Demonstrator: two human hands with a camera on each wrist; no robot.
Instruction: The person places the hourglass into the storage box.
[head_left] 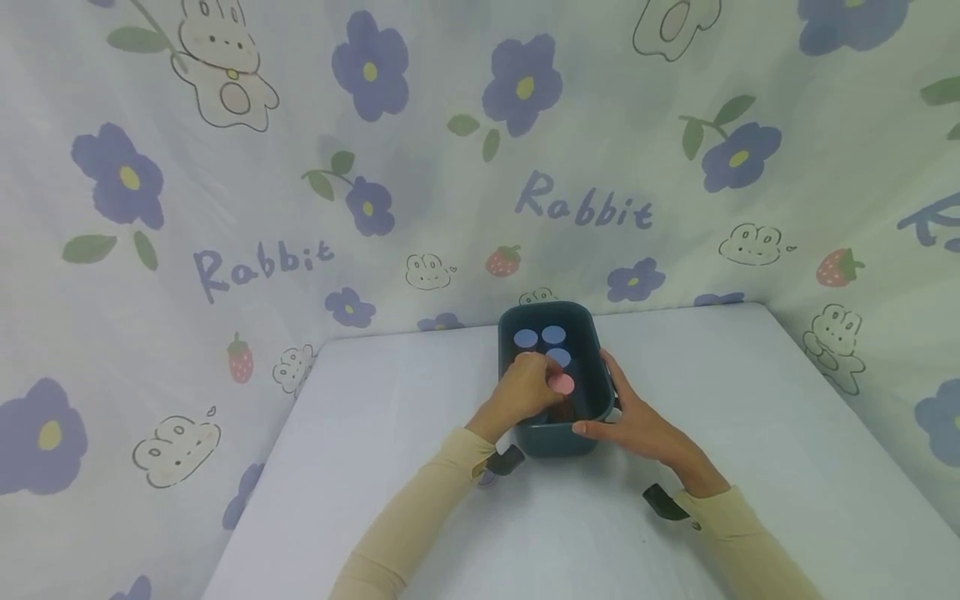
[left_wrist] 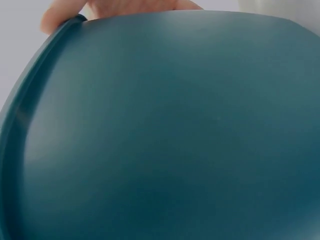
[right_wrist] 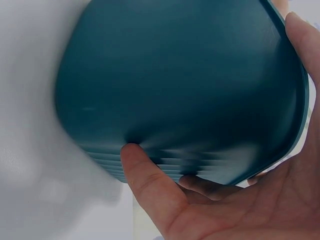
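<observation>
A dark teal plastic bin (head_left: 558, 440) stands on the white table. Inside it are several round pieces with blue tops, such as this blue-topped piece (head_left: 553, 334), and one pink-topped piece (head_left: 562, 383) with a brownish side below. My left hand (head_left: 525, 387) reaches down into the bin and pinches the pink-topped piece between thumb and fingers. My right hand (head_left: 637, 423) grips the bin's right front corner. In the right wrist view, its thumb (right_wrist: 302, 42) lies at the rim and a finger (right_wrist: 147, 177) presses the outer wall. The left wrist view shows mostly bin wall (left_wrist: 170, 115).
The white table (head_left: 397, 433) runs around the bin on both sides. Behind it hangs a pale cloth (head_left: 442, 158) printed with rabbits, flowers and strawberries. Dark camera bands, like this wrist band (head_left: 663, 503), sit by both cuffs.
</observation>
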